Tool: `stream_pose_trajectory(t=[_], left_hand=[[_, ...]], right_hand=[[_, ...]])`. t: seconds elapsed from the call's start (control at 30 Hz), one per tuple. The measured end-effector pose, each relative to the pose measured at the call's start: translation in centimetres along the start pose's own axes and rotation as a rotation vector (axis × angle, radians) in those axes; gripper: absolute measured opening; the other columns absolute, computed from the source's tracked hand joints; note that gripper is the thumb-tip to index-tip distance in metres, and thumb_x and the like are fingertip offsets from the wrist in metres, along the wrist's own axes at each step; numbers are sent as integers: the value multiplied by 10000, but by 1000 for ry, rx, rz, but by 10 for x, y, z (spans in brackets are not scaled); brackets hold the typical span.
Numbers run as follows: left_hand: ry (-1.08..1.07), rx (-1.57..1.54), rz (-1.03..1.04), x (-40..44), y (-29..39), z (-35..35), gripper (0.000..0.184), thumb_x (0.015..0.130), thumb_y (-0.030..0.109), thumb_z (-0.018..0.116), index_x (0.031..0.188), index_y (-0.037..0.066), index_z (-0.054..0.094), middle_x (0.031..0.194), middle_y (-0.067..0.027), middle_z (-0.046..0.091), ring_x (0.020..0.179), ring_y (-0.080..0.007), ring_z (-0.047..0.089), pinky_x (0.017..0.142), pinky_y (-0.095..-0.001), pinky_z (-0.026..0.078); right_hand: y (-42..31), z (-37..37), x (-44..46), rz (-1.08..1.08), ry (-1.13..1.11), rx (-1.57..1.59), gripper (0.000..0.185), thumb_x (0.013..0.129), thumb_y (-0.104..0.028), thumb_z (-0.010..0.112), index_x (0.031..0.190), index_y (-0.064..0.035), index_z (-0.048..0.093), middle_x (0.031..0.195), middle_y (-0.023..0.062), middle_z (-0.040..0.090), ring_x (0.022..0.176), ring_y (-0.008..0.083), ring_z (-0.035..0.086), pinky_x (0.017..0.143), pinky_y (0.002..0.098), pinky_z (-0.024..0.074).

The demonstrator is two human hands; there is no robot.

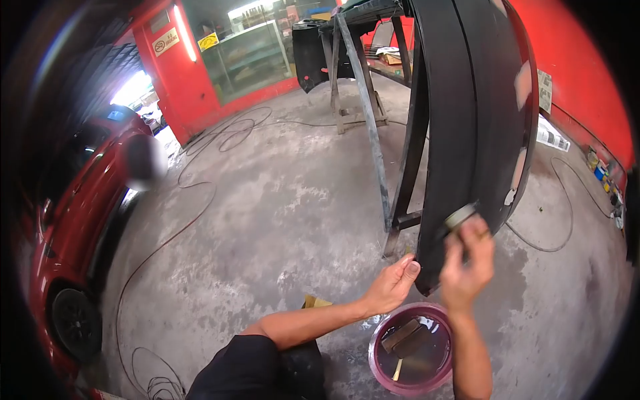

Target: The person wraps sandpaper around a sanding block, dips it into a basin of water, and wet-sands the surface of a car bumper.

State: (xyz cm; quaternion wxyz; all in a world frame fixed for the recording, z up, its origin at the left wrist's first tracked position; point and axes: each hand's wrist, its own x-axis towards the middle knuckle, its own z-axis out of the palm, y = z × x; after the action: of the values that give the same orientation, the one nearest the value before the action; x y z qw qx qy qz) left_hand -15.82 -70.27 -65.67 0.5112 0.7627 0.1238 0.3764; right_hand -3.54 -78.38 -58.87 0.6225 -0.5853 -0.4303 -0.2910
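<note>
A long black panel with pale patches along its right side rests upright against a stand. My left hand pinches the panel's lower left edge between thumb and fingers. Slightly blurred, my right hand grips a small block, pale on its face, against the panel's lower part. Below both hands a round pink basin of water stands on the floor, holding brown blocks and a thin yellowish stick.
A wooden stand supports the panel. A red car is parked at left. Hoses lie across the concrete floor. Another black part hangs behind. Bottles and cans line the right wall.
</note>
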Motion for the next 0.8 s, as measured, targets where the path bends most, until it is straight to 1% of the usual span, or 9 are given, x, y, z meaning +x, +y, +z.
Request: stream_pose_trajectory(t=[0.07, 0.2, 0.33, 0.47, 0.53, 0.6, 0.67, 0.73, 0.8], left_hand=[[-80, 91, -71, -1, 1, -3, 542, 1027, 467, 383, 1140, -50, 497, 729, -61, 453, 725, -130, 437, 664, -309, 414], [25, 61, 77, 3, -20, 3, 583, 1026, 469, 383, 1206, -76, 484, 766, -93, 511, 766, -152, 485, 712, -318, 441], [-93, 125, -104, -5, -7, -4, 611, 1024, 472, 389, 1266, -84, 464, 783, -100, 526, 780, -157, 502, 731, -321, 449], [20, 56, -52, -3, -10, 2, 553, 1026, 463, 389, 1199, -51, 499, 762, -76, 500, 758, -135, 475, 693, -314, 438], [-22, 20, -113, -3, 8, -1, 535, 1029, 460, 386, 1174, -40, 509, 758, -73, 493, 751, -126, 462, 677, -312, 432], [-82, 13, -173, -3, 14, -3, 529, 1030, 459, 383, 1165, -36, 512, 756, -71, 489, 748, -120, 454, 667, -310, 428], [-39, -18, -97, -3, 7, -1, 542, 1030, 456, 384, 1192, -47, 504, 759, -73, 491, 748, -118, 455, 666, -307, 430], [-14, -5, -82, 1, 5, 2, 527, 1031, 450, 386, 1176, -42, 508, 756, -64, 480, 745, -112, 447, 659, -302, 425], [-2, 21, -81, -2, 2, 1, 513, 1032, 444, 388, 1160, -38, 511, 752, -54, 470, 742, -105, 438, 652, -297, 420]], right_hand=[[-7, -1, 20, 164, 70, 19, 329, 780, 38, 718, 1102, -21, 681, 1173, 175, 635, 1074, 330, 604, 903, 398, 499], [-8, -5, -19, -126, -132, -21, 327, 770, 59, 716, 1087, -18, 688, 1177, 173, 634, 1084, 323, 602, 926, 385, 491], [-13, 0, 10, 224, 75, 59, 338, 763, 53, 727, 1091, -21, 692, 1169, 175, 621, 1070, 321, 604, 930, 387, 491], [-13, -4, -30, 29, -95, 5, 334, 777, 37, 726, 1105, 9, 670, 1115, 185, 609, 1065, 312, 600, 923, 379, 490], [-11, -1, -1, 353, 44, 115, 344, 769, 22, 739, 1103, 11, 659, 1091, 192, 607, 1064, 330, 596, 920, 387, 483], [-19, 0, 4, 394, 95, 112, 325, 793, 7, 727, 1107, 15, 646, 1043, 162, 597, 1023, 296, 593, 889, 380, 479], [-21, -1, -22, 46, -32, 4, 268, 841, 7, 687, 1104, 27, 638, 1015, 128, 582, 957, 248, 581, 844, 365, 477], [-19, -3, -24, 15, -82, -1, 266, 846, 5, 683, 1107, 31, 636, 1020, 127, 582, 946, 252, 584, 845, 367, 475], [-16, 0, 6, 336, 71, 110, 322, 789, 14, 731, 1101, 8, 650, 1054, 162, 606, 1013, 307, 598, 902, 389, 476]])
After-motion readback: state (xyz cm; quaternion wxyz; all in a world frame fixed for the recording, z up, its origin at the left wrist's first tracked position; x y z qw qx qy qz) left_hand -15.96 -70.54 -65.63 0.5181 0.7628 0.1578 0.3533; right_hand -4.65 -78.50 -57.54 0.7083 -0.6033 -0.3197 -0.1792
